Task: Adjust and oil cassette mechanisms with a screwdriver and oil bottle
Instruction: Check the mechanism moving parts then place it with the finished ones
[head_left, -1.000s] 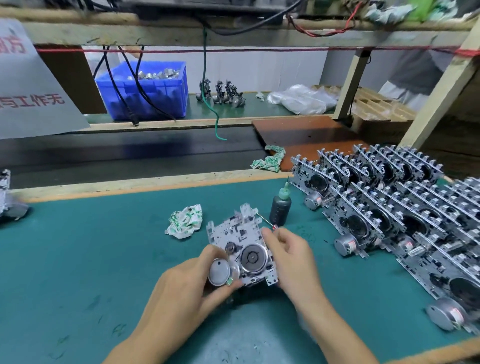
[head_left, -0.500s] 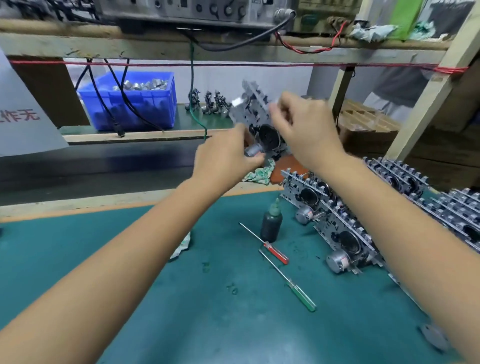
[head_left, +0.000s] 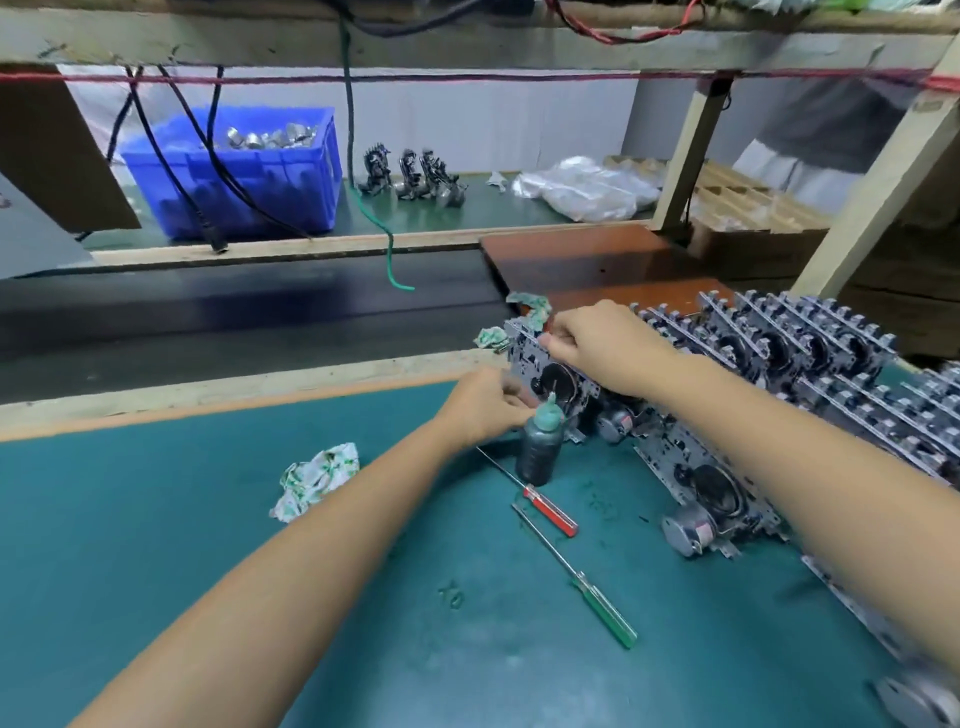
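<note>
Head view: oil bottle (head_left: 540, 452) is standing just below the left hand (head_left: 485, 410), partly hiding its fingers; red screwdriver (head_left: 548, 508) and green screwdriver (head_left: 605, 613) are lying nearer. Open mat (head_left: 156, 519) is lying leftward. Both hands, right hand (head_left: 597, 345) included, are gripping an upright cassette mechanism (head_left: 550, 371) at the row's (head_left: 779, 358) far-left end.

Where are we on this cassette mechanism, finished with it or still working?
Tools look set aside: the red-handled screwdriver, green-handled screwdriver and dark oil bottle with green cap are on the teal mat. In hand: the left hand and right hand both grip a grey metal cassette mechanism at the row's end. Which mechanisms remain can't be told.
</note>
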